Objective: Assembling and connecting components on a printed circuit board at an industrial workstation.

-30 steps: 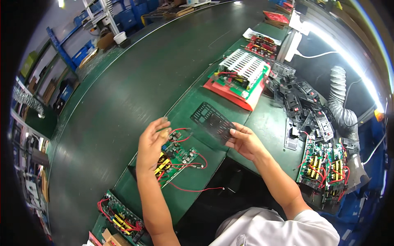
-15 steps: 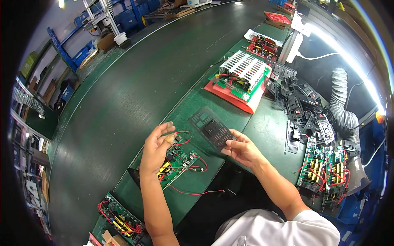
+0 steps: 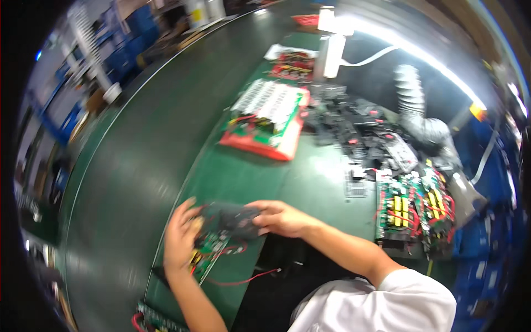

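My right hand [image 3: 279, 218] pinches one end of a black slotted plastic panel [image 3: 235, 220], smeared by motion. A darker block sits on the panel's face. My left hand [image 3: 180, 235] is at the panel's other end, fingers and thumb apart; blur hides whether it touches. Something yellowish covers its thumb tip. Beneath the panel and beside my left hand lies a green circuit board [image 3: 217, 243] with yellow parts and red wires, partly hidden by hand and panel. One red wire [image 3: 238, 283] trails from it toward the bench's near edge.
Ahead, a white perforated metal cover [image 3: 266, 102] sits over a green board on a red pad [image 3: 257, 148]. Black panels [image 3: 362, 124] are heaped at right, beside circuit boards [image 3: 404, 207] and a grey flexible duct [image 3: 410, 94]. Another board [image 3: 157, 320] lies near left. A dark green belt [image 3: 138, 182] runs along the left.
The black panel has come down and left with my right hand, over the circuit board and closer to my left hand. My view has swung right, so the bench appears shifted left.
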Demonstrator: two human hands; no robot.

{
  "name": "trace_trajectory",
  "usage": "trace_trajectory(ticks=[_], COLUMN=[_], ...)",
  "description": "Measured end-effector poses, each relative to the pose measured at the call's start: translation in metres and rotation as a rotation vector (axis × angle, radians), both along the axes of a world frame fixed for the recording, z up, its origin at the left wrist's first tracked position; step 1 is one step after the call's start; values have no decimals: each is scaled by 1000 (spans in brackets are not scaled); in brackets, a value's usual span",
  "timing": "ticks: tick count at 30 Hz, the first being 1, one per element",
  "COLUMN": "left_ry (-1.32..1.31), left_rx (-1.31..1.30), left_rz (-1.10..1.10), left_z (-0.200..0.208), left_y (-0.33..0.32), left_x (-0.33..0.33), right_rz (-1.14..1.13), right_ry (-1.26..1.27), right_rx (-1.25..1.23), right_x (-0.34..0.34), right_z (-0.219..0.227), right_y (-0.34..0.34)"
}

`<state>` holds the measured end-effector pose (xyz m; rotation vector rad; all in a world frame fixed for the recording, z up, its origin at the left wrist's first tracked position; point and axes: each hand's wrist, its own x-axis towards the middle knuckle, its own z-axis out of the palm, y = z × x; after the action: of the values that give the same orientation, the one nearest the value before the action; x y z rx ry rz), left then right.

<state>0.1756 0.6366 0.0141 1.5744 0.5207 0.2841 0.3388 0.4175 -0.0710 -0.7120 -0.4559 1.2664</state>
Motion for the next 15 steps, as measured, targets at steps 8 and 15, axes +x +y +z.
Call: trace_trajectory(ticks=[8, 15], left_ry=[24, 77], left_rx=[-15, 36], left_rz=[-87, -92], left_z=[0, 4], left_y=[-17, -20], left_x=[9, 5], right_rz=[-20, -45], right_ry=[-52, -42], right_rx=[33, 16], right_x=[0, 0], right_z=[7, 11], right_y=[-5, -8])
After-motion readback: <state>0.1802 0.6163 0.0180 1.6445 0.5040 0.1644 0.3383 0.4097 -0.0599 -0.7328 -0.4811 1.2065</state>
